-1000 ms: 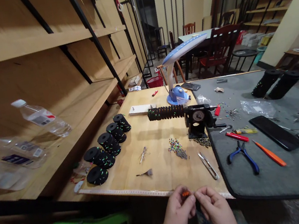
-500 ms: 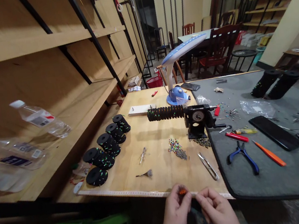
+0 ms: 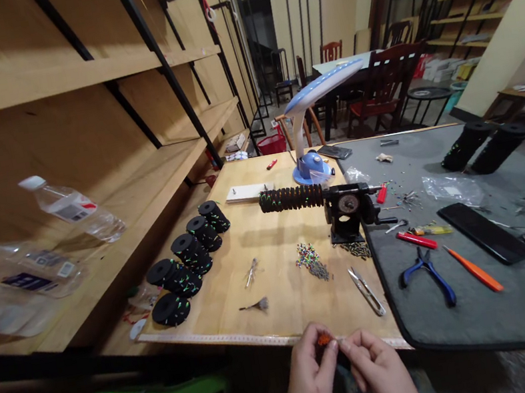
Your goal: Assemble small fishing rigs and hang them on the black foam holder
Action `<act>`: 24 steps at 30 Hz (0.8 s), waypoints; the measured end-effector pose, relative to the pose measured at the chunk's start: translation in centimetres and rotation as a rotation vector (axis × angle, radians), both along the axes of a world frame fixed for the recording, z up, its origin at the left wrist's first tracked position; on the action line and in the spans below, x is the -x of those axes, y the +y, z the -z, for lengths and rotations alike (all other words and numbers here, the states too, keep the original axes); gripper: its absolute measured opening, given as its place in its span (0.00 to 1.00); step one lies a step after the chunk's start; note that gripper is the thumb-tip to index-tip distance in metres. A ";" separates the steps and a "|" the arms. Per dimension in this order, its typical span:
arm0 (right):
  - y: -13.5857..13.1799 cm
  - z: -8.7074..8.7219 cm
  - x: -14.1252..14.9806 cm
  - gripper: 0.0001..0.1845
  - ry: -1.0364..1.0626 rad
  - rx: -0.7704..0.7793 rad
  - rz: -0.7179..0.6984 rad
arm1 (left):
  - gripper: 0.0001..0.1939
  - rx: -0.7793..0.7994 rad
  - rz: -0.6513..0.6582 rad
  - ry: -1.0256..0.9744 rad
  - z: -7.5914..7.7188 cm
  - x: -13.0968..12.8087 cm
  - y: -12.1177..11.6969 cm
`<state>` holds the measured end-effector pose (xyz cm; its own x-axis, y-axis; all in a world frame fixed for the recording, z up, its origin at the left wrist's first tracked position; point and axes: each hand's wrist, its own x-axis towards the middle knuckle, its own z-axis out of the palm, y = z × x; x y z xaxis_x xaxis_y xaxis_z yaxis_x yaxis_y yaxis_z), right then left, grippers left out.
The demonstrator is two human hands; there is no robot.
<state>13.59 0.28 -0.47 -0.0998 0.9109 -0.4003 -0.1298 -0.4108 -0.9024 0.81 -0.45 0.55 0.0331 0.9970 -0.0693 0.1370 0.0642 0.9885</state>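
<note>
Near the table's front edge, my left hand [image 3: 311, 377] pinches a small orange piece [image 3: 324, 339], too small to tell its kind. Fingertips of my right hand [image 3: 376, 363] are pressed together close beside it; whatever they hold is hidden. Just beyond my hands, a pair of thread snips [image 3: 366, 292] lies on the wood. A little pile of coloured beads [image 3: 307, 255] and grey bits [image 3: 318, 272] sits farther in. Two small bundles of fine strands, one pale [image 3: 251, 272] and one grey [image 3: 255, 305], lie to the left.
A black hand-cranked winder [image 3: 348, 208] carries a ridged black roll [image 3: 290, 198]. Several black foam spools [image 3: 171, 310] line the left edge. Blue-handled pliers [image 3: 426, 276], an orange tool [image 3: 473, 268] and a phone [image 3: 485, 232] rest on the grey mat [image 3: 449, 333]. A blue lamp [image 3: 308, 165] stands behind.
My right fingertips have moved slightly left, closer to my left hand. More of the orange piece shows between my left fingers. The things on the table have stayed in place.
</note>
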 end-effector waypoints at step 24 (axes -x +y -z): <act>-3.1 1.7 0.4 0.23 -0.214 -0.416 0.173 | 0.08 0.019 -0.038 -0.007 1.0 1.2 -0.6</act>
